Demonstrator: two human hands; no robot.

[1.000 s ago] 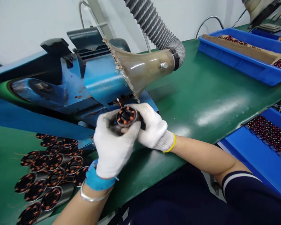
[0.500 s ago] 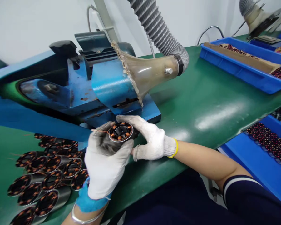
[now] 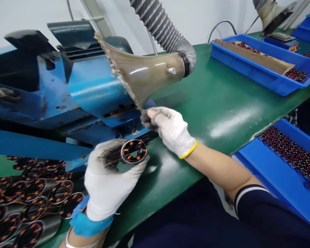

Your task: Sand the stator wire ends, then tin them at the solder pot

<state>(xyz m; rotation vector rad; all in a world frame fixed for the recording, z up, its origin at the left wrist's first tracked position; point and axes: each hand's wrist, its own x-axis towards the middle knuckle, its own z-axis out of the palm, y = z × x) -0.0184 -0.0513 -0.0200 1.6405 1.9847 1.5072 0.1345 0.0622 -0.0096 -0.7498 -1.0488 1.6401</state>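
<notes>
My left hand (image 3: pixel 110 182), in a white work glove soiled grey at the fingers, is wrapped round a motor stator (image 3: pixel 127 153). The stator is a metal ring with copper windings inside, and its open end faces up toward me. A thin copper wire runs from it along the palm. Away from the stator, my right hand (image 3: pixel 170 129), also gloved, is closed near the ragged lower edge of the machine's hood (image 3: pixel 144 74). Its fingers are pinched together, and one bare fingertip shows. I cannot make out whether anything is between them.
A blue belt machine (image 3: pixel 98 89) fills the left, its hood joined to a grey hose (image 3: pixel 167 31). Several stators (image 3: pixel 51 227) stand on the green table (image 3: pixel 222 113) at lower left. Blue trays (image 3: pixel 250 75) with small dark-red parts lie at right, one (image 3: pixel 271 179) below the table edge.
My right hand has come off the stator and moved up and right toward the hood. My left hand keeps hold of the stator. The view has shifted, so the machine sits further left.
</notes>
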